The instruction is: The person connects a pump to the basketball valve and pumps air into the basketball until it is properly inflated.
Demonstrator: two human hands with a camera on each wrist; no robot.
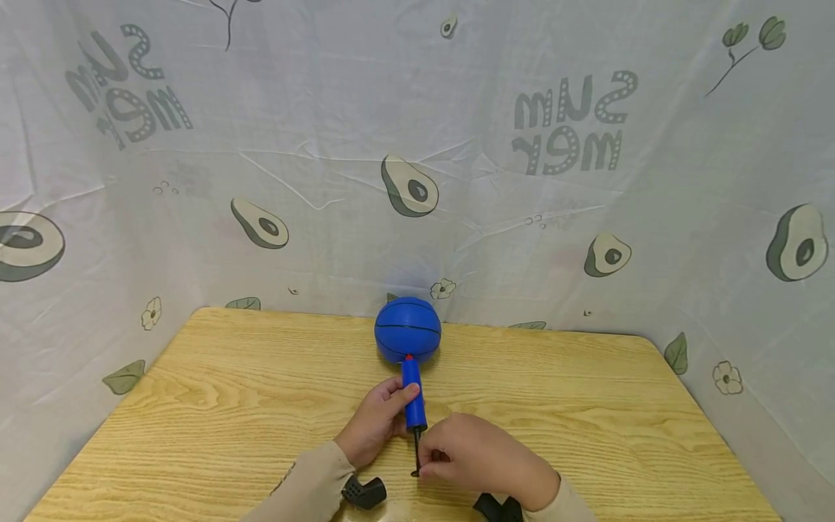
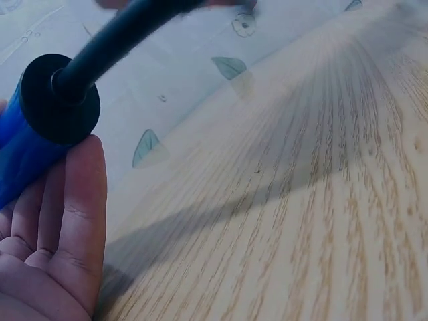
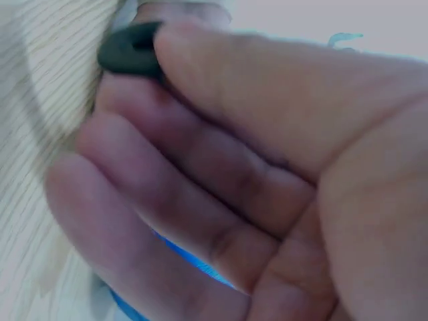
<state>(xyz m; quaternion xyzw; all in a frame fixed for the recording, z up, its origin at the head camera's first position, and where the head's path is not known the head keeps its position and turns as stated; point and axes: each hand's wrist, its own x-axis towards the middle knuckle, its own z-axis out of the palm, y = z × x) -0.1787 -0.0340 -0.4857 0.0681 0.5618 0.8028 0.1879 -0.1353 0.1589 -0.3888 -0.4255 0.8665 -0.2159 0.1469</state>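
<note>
A blue ball [image 1: 407, 326] with black seam lines rests on the wooden table. Against its near side sits the red tip [image 1: 409, 357] of a blue hand pump [image 1: 410, 373]. My left hand [image 1: 373, 426] grips the pump's barrel, thumb on top and fingers beneath. From the barrel's black end cap [image 2: 47, 114] the black rod [image 2: 127, 40] extends toward me. At the rod's near end, my right hand [image 1: 479, 455] pinches the black handle [image 3: 127, 57] between thumb and index finger. Its other fingers are loosely curled in the right wrist view.
The wooden table [image 1: 274, 362] reaches back to a pale curtain [image 1: 326, 181] printed with avocados, leaves and lettering. Black devices [image 1: 365, 493] are worn at both wrists, close above the table's near part.
</note>
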